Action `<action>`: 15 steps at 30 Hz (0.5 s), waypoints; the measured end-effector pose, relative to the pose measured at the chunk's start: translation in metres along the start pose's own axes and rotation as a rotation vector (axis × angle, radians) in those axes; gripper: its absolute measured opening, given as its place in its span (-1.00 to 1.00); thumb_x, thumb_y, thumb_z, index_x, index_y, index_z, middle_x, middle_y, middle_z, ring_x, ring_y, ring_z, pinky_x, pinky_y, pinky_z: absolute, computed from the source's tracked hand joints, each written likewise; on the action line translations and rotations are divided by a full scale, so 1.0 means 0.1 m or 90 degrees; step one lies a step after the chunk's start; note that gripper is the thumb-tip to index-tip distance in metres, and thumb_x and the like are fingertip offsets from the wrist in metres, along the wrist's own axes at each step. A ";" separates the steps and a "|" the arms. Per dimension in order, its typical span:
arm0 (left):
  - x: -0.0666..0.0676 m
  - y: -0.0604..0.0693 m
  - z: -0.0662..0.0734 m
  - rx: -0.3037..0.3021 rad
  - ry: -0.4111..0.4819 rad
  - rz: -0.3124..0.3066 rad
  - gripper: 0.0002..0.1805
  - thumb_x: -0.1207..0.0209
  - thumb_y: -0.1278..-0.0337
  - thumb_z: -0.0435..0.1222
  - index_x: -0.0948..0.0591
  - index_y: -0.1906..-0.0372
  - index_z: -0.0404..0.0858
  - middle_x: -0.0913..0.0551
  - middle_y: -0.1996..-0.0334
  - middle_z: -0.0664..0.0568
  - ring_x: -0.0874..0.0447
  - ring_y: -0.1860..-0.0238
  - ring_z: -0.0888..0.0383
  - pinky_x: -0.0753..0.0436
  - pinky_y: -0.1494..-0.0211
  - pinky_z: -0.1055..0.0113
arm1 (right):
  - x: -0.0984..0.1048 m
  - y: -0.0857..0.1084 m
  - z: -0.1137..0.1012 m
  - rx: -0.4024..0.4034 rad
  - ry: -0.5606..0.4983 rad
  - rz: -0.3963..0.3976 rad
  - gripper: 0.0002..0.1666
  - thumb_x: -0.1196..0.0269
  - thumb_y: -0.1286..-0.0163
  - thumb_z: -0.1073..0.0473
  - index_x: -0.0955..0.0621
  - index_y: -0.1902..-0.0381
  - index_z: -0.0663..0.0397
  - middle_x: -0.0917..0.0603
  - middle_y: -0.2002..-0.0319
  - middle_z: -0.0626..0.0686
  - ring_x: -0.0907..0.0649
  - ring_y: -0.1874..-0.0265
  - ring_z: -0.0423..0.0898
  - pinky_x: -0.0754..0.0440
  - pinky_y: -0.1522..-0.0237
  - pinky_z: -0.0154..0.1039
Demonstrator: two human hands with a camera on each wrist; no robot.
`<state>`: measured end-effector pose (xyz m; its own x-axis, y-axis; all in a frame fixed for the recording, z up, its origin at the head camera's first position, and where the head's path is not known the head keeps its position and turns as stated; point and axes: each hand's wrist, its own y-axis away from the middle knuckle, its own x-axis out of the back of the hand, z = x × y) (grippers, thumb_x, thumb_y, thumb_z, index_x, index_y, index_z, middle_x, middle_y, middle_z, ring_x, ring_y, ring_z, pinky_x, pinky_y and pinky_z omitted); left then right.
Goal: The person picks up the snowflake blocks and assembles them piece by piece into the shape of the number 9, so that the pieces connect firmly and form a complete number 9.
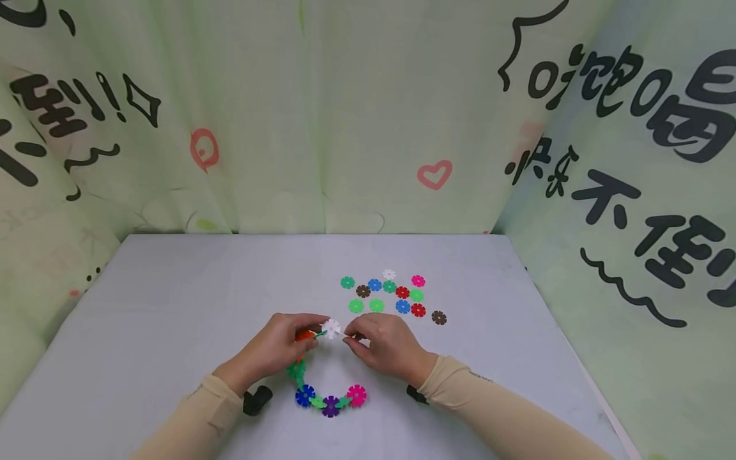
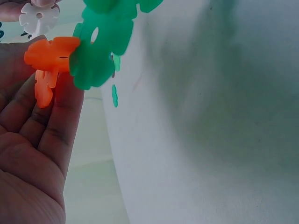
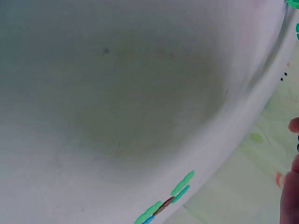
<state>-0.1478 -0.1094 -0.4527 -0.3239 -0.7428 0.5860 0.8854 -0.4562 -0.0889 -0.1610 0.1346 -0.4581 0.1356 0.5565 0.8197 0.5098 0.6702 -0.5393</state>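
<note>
Left hand (image 1: 285, 342): pinching the orange disc (image 2: 42, 51) of the linked chain (image 1: 305, 395).
Right hand (image 1: 382, 342): thumb and fingertips pinching a thin white piece (image 1: 343, 334), just beside the white disc (image 1: 331, 329).
Linked chain: I see it curve between the forearms (image 1: 477, 396) to its pink disc (image 1: 356, 395).
Loose discs (image 1: 389, 287): grouped on the table (image 1: 230, 287), beyond the right hand.

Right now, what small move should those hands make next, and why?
Perhaps the right hand should gently push its thin white piece toward the white flower-shaped plastic disc: the piece sits beside that disc's edge, while the left hand holds an orange flower-shaped plastic disc.
</note>
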 end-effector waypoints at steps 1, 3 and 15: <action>0.00 0.00 0.00 0.000 -0.002 0.001 -0.51 -0.34 -0.13 -0.52 -0.62 -0.21 -0.27 -0.70 0.00 -0.03 -0.68 0.00 0.08 -0.65 -0.04 0.24 | 0.00 0.00 0.00 0.000 0.001 0.001 -0.72 -0.54 -0.10 0.24 -0.66 0.26 0.02 -0.75 0.37 -0.10 -0.72 0.39 -0.28 -0.61 0.26 -0.49; 0.00 -0.01 0.00 -0.001 -0.006 0.004 -0.51 -0.34 -0.13 -0.51 -0.62 -0.21 -0.26 -0.70 0.00 -0.02 -0.68 0.00 0.09 -0.64 -0.04 0.23 | 0.00 0.00 0.01 -0.001 0.001 0.002 -0.71 -0.55 -0.09 0.25 -0.66 0.26 0.02 -0.75 0.37 -0.10 -0.72 0.38 -0.28 -0.62 0.26 -0.48; -0.01 0.00 -0.01 -0.005 0.005 0.008 -0.51 -0.33 -0.14 -0.51 -0.63 -0.20 -0.25 -0.71 0.02 0.01 -0.69 0.02 0.11 -0.66 -0.01 0.27 | 0.02 0.01 0.00 -0.001 0.001 -0.004 -0.69 -0.55 -0.09 0.24 -0.66 0.24 0.04 -0.75 0.35 -0.09 -0.72 0.37 -0.28 -0.62 0.24 -0.47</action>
<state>-0.1474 -0.1093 -0.4544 -0.3161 -0.7523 0.5781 0.8866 -0.4511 -0.1023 -0.1602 0.1362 -0.4564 0.1341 0.5515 0.8233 0.5121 0.6727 -0.5341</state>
